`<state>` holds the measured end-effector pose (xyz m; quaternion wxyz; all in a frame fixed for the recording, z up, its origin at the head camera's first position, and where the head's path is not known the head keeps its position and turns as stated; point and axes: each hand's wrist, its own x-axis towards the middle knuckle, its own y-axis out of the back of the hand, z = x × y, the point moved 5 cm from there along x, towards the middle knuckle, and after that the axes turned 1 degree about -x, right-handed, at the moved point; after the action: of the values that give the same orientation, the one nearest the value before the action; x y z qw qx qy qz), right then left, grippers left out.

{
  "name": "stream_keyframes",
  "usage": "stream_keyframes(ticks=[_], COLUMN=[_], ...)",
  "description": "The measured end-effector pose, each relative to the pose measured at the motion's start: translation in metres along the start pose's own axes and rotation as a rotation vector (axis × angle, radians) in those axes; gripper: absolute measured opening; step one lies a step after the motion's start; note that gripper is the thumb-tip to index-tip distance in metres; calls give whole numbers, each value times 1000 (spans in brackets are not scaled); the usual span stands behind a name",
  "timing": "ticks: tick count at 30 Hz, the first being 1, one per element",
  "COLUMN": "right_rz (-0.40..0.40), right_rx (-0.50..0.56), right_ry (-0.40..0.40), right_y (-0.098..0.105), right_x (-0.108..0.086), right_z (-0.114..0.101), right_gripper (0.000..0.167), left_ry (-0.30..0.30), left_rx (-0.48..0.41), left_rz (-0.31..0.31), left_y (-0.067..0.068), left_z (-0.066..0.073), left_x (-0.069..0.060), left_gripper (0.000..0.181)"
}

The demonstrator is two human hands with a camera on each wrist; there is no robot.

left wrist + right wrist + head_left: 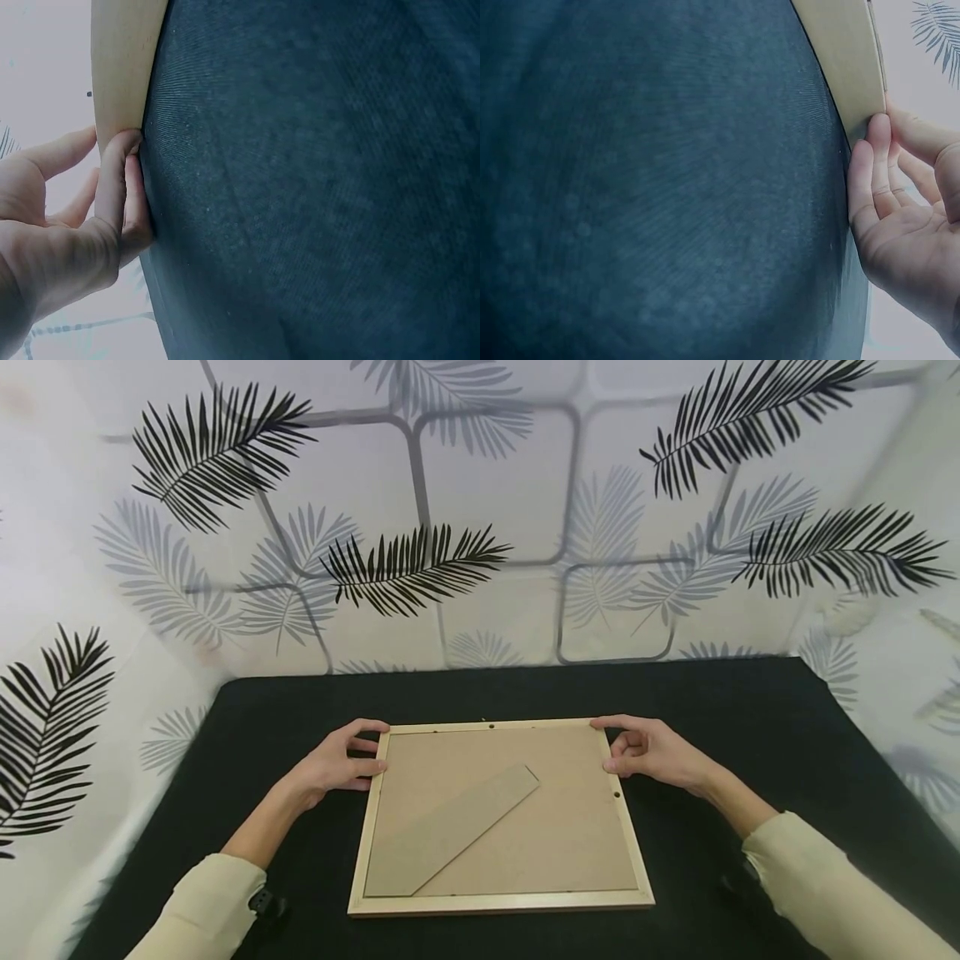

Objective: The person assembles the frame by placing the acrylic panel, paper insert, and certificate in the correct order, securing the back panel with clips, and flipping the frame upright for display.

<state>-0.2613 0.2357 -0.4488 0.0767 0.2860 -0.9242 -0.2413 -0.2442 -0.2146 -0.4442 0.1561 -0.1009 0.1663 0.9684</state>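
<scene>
A light wooden picture frame [501, 903] lies back side up on the black cloth. Its brown backing board [570, 827] shows, with a flat tapered stand leg [457, 835] slanting across it. My left hand [330, 764] grips the far left corner, thumb on the side edge and a finger at the top. At the far right corner, my right hand [663, 753] holds the frame in a mirrored way. In the left wrist view, fingers [112, 180] meet the frame's wooden edge [124, 67]. The right wrist view shows fingertips [880, 129] against the other side edge [844, 56].
Black cloth [300, 877] covers the table around the frame. Behind and beside the table hangs a pale curtain [495, 485] printed with feather-like leaves and grey rounded squares. A small dark device [266, 903] sits at the left cuff.
</scene>
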Motion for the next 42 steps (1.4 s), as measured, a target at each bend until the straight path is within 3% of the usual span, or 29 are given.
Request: stream_keyframes(ticks=[14,29,42], right_rz=[-41,-16,-13], right_rx=[96,-15,-110], right_ry=[-70,-73,-23], right_y=[-1,-3,-8], right_x=[2,5,11], right_z=[-3,-7,-11], right_gripper=[67,67,51], left_ry=[16,42,25], left_rx=[29,38,78], left_rz=[24,29,81], left_y=[-4,-5,-8], left_z=[0,1,6], left_x=[0,0,0], left_gripper=[60,59,57])
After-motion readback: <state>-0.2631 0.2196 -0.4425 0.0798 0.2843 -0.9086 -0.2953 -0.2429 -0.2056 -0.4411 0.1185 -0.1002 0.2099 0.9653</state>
